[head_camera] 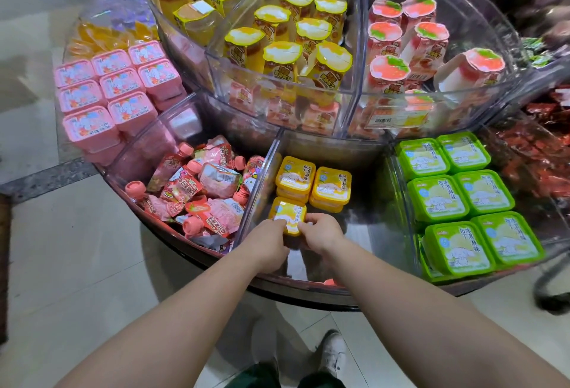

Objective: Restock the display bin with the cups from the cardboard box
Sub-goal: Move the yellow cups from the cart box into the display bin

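A yellow square pudding cup [287,214] sits low in the front middle compartment of the clear round display bin [262,171]. My left hand [271,244] grips its near left corner and my right hand [320,231] pinches its near right edge. Two small stacks of the same yellow cups [313,182] stand just behind it. The cardboard box is not in view.
Green square cups [472,196] fill the compartment to the right, pink spouted pouches [200,190] the one to the left, pink square cups [114,91] beyond those. An upper tier holds tall yellow [293,38] and strawberry [416,42] cups. My white shoe [331,353] stands on the tiled floor.
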`<action>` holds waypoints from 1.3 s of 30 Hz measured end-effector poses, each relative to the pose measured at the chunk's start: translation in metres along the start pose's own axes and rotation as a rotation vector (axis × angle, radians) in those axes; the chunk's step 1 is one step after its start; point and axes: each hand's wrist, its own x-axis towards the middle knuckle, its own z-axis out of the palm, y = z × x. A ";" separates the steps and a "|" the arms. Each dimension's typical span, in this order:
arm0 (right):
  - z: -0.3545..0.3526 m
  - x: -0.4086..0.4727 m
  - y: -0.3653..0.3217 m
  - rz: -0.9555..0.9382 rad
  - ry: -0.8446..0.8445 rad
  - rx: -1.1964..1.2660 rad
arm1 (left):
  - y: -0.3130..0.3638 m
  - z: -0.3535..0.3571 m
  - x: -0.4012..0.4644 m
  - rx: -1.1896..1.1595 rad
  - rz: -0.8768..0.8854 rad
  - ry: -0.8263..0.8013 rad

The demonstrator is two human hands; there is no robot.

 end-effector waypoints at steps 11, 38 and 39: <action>0.003 -0.006 0.001 -0.016 -0.040 0.134 | -0.003 0.003 0.001 -0.085 0.029 0.041; -0.402 -0.235 0.155 -0.345 0.850 -0.829 | 0.413 0.108 -0.078 0.490 0.665 0.560; -0.420 -0.240 0.169 -0.320 0.875 -0.807 | 0.435 0.122 -0.080 0.506 0.702 0.549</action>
